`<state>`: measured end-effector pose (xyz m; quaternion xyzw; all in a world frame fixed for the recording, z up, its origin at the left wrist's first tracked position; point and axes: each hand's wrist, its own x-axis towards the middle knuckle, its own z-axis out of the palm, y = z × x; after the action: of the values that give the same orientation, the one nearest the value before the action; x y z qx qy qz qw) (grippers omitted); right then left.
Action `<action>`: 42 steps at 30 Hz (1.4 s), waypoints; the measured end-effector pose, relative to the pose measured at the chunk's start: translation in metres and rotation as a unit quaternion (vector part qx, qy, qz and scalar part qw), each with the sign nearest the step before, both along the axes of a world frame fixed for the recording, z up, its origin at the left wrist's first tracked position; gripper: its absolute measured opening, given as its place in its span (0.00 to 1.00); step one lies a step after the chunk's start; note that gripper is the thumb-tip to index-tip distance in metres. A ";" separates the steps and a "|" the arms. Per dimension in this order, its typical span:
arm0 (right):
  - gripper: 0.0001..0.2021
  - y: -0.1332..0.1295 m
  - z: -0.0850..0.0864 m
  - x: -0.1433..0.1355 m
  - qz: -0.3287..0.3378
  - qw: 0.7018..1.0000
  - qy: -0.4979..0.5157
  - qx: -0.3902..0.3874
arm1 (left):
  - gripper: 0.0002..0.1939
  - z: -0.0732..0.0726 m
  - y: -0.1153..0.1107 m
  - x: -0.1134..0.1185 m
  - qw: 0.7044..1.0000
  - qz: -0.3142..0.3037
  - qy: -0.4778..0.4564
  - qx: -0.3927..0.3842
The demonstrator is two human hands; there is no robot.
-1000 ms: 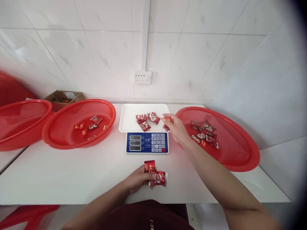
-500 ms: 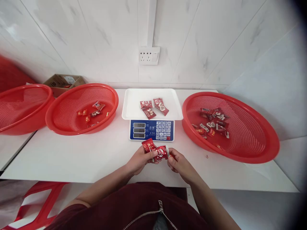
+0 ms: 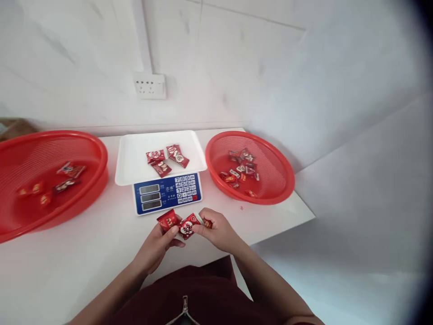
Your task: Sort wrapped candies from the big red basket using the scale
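The left grip (image 3: 158, 243) pinched a red packet (image 3: 167, 220) near the surface's (image 3: 101, 253) front edge; the right grip (image 3: 216, 231) had newly brought its thumb onto the white-printed packet (image 3: 186, 227) between them, apparently sharing its handling. Beyond sat the scale's tray (image 3: 133, 155) with loose packets (image 3: 178, 155), and a basket (image 3: 275, 167) along the surface's right edge.
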<state>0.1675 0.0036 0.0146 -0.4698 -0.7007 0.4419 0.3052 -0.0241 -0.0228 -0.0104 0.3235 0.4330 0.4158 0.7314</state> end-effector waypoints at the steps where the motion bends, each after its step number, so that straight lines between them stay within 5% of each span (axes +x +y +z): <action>1: 0.15 0.003 0.010 0.010 -0.010 1.000 -0.009 0.027 | 0.21 0.001 0.001 0.000 1.000 -0.004 -0.006 0.003; 6: 0.13 0.039 0.062 0.088 -0.168 0.978 -0.079 0.090 | 0.19 -0.002 0.006 0.003 0.999 -0.040 0.004 -0.019; 10: 0.18 0.081 0.075 0.141 -0.039 0.981 -0.184 -0.044 | 0.20 -0.009 0.005 0.008 0.997 -0.054 0.031 -0.041; 13: 0.17 0.111 0.065 0.158 0.014 0.935 -0.344 -0.081 | 0.20 -0.011 0.005 0.011 0.997 -0.051 0.045 -0.040; 17: 0.12 0.146 0.039 0.160 0.030 0.874 -0.475 -0.096 | 0.20 -0.011 0.006 0.011 0.997 -0.055 0.045 -0.041; 22: 0.24 0.166 0.017 0.150 0.021 0.839 -0.537 -0.088 | 0.20 -0.011 0.005 0.010 0.996 -0.062 0.046 -0.038; 27: 0.19 0.163 0.012 0.146 0.009 0.823 -0.564 -0.062 | 0.20 -0.015 0.006 0.009 0.996 -0.076 0.048 -0.026; 35: 0.08 0.156 0.031 0.136 -0.012 0.856 -0.516 -0.020 | 0.18 -0.023 0.008 0.007 0.994 -0.099 0.040 -0.013; 42: 0.08 0.154 0.002 0.100 -0.036 0.893 -0.449 0.023 | 0.19 -0.028 0.006 0.008 0.996 -0.089 0.018 -0.011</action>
<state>0.2672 0.1576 0.0169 -0.6361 -0.7554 0.1566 -0.0152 -0.0164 -0.0163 -0.0381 0.3606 0.4201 0.3380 0.7611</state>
